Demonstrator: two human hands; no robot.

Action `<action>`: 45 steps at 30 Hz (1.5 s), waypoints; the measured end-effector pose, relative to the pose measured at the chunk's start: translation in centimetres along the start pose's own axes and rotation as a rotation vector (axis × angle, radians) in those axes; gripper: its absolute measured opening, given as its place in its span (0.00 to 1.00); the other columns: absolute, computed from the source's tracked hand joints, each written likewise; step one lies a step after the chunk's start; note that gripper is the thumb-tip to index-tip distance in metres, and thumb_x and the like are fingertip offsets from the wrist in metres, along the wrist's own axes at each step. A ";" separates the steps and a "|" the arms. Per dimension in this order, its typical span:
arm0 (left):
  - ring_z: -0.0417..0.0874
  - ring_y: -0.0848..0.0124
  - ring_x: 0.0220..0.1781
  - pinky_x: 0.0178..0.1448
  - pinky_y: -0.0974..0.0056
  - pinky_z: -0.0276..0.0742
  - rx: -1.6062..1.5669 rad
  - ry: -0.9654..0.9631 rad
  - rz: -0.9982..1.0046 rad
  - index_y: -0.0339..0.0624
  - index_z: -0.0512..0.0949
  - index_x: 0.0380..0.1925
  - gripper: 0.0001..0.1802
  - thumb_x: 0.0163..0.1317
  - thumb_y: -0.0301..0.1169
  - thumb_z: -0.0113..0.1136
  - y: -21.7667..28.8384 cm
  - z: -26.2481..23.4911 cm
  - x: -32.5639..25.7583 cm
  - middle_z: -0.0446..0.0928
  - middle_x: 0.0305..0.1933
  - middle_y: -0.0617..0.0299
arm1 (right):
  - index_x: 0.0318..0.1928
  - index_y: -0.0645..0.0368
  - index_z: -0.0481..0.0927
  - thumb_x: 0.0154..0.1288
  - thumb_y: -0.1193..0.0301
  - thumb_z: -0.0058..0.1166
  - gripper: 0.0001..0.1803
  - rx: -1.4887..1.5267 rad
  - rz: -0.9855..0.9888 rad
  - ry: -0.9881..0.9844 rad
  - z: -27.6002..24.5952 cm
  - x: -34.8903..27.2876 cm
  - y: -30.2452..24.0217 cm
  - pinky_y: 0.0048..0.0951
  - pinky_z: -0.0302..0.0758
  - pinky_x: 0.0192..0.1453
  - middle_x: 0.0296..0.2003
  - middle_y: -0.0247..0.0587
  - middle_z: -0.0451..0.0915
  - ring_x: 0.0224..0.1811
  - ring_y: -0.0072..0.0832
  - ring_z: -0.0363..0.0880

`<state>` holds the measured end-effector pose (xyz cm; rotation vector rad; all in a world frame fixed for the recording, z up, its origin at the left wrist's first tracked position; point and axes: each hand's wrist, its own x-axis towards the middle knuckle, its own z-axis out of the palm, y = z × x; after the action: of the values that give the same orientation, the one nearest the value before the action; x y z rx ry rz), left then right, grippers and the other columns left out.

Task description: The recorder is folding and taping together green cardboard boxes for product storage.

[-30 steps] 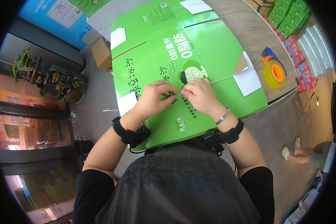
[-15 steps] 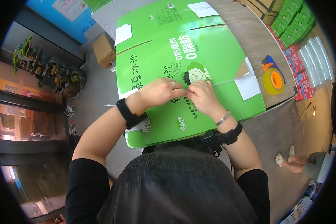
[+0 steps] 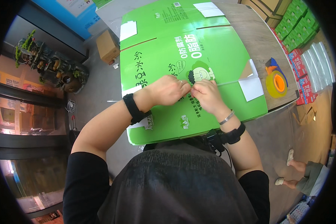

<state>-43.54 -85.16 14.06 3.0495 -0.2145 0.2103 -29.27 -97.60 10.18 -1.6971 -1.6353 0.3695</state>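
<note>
Flattened green printed cardboard boxes (image 3: 227, 48), with white flaps at their edges, lie stacked before me. A thin pale strap (image 3: 229, 81) crosses the top sheet from the right edge toward my fingers. Another stretch of strap (image 3: 115, 100) shows past the left edge. Over the middle of the cardboard, my left hand (image 3: 170, 89) and my right hand (image 3: 206, 96) meet with fingertips pinched together. Both are closed on the strap; the exact spot where they grip it is hidden by the fingers.
Right of the cardboard, a roll of yellow tape (image 3: 275, 84) lies beside a blue-and-orange tape dispenser (image 3: 275, 67) on the wooden tabletop (image 3: 246, 22). A brown carton (image 3: 107, 46) sits on the floor at left. Another person's legs (image 3: 296, 175) are at the right.
My pinched hands have shifted slightly away from me over the cardboard, still together. The whole view has moved a little. The other person's feet at the right have changed position.
</note>
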 end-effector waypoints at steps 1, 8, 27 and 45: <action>0.74 0.58 0.21 0.27 0.59 0.69 -0.015 -0.027 -0.024 0.39 0.68 0.25 0.05 0.51 0.28 0.52 0.1 0.0 0.0 0.69 0.21 0.56 | 0.18 0.54 0.75 0.56 0.67 0.50 0.12 -0.008 -0.004 -0.005 0.0 0.0 0.0 0.30 0.59 0.43 0.21 0.30 0.74 0.33 0.29 0.71; 0.75 0.55 0.23 0.28 0.58 0.70 -0.197 -0.101 -0.075 0.39 0.68 0.26 0.07 0.45 0.25 0.55 -0.3 -0.5 0.2 0.73 0.24 0.54 | 0.18 0.54 0.76 0.57 0.66 0.49 0.12 -0.022 -0.004 -0.005 -0.1 0.0 -0.1 0.30 0.59 0.43 0.22 0.30 0.75 0.34 0.29 0.71; 0.78 0.65 0.30 0.34 0.63 0.75 -0.191 0.178 0.126 0.43 0.78 0.27 0.08 0.43 0.27 0.64 -0.9 -1.0 -0.8 0.77 0.34 0.65 | 0.21 0.55 0.77 0.58 0.66 0.49 0.11 -0.028 -0.005 0.016 0.1 0.0 -0.2 0.30 0.59 0.44 0.23 0.31 0.75 0.34 0.29 0.71; 0.72 0.66 0.23 0.30 0.64 0.71 0.033 0.110 0.201 0.39 0.70 0.27 0.07 0.47 0.29 0.53 -0.6 -0.3 0.1 0.67 0.26 0.60 | 0.19 0.56 0.76 0.55 0.67 0.50 0.11 -0.030 -0.015 0.040 0.1 0.1 -0.2 0.32 0.60 0.42 0.22 0.33 0.76 0.33 0.31 0.72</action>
<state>-43.35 -84.53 14.34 3.0350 -0.5159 0.3967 -29.48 -97.51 10.23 -1.7032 -1.6313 0.3029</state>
